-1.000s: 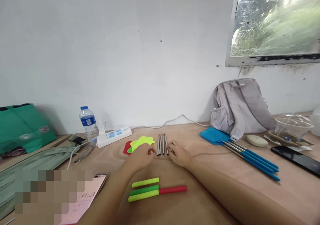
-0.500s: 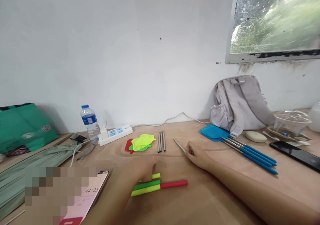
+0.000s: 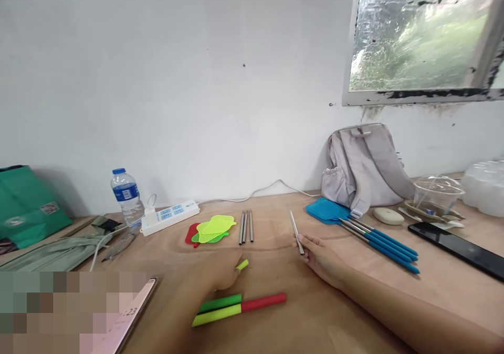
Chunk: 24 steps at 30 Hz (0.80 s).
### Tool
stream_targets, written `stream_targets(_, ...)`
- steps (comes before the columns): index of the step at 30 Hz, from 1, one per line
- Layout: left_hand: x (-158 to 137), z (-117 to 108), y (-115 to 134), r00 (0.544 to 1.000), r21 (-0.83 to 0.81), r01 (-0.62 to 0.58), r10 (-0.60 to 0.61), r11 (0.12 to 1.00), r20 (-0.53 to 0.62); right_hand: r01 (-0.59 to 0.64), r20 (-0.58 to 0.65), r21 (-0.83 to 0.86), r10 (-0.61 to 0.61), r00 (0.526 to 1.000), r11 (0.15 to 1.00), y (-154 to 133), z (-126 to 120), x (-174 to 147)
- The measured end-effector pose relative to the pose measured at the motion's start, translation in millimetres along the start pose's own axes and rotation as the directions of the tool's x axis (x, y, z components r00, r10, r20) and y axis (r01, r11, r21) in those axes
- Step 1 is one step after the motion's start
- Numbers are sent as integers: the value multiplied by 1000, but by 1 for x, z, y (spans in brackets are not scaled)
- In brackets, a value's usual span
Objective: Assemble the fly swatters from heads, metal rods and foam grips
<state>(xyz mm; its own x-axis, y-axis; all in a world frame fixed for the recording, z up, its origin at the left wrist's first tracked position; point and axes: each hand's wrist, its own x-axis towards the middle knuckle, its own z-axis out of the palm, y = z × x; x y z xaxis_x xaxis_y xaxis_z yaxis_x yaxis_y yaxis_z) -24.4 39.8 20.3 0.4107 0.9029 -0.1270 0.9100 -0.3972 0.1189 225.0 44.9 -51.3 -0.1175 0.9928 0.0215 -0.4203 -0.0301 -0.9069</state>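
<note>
My right hand (image 3: 323, 259) pinches a thin metal rod (image 3: 294, 229), raised at a slant off the tabletop. In my left hand (image 3: 227, 269) is a yellow handle tube (image 3: 243, 264), its end showing past the fingers. Below that hand lie a green tube (image 3: 222, 302), another yellow tube (image 3: 218, 314) and a red tube (image 3: 263, 302) end to end with the yellow one. Beyond the hands, several metal rods (image 3: 246, 227) lie side by side. Left of them is a small pile of mesh fly swatter heads, yellow (image 3: 218, 227), green and red (image 3: 190, 234).
At right lie several blue fly swatters (image 3: 389, 243), a black phone (image 3: 452, 249), a pale case (image 3: 388, 216) and a plastic cup (image 3: 439, 191). A grey backpack (image 3: 370, 159) leans on the wall. At left are a power strip (image 3: 171, 217), water bottle (image 3: 126, 194) and lit phone (image 3: 134, 312).
My left hand has lifted the yellow tube away from the others on the table. My right hand has raised the metal rod and tilted it more upright. The view has shifted slightly right.
</note>
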Motion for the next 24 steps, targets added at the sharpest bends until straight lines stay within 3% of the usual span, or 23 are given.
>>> stream_targets(5, 2, 9, 26, 989, -16, -115, 113, 993, -96, 60, 4, 78, -61, 998, 995, -2, 0, -4)
stream_targets(9, 3, 21, 38, 958, -12, -235, 229, 972, -172, 46, 124, 142, -64, 990, 989, -6, 2, -10)
stream_targets(13, 4, 30, 38, 940, 12, -259, 255, 966, -227, 13, 212, 210, -58, 976, 978, -9, 2, -12)
stream_targets(20, 6, 32, 39, 903, 101, -321, 336, 942, -268, -19, 251, 159, -22, 968, 987, -7, 4, -12)
stream_targets(24, 10, 37, 35, 842, 248, -360, 428, 899, -329, -35, 262, 170, -11, 965, 985, -6, 4, -13)
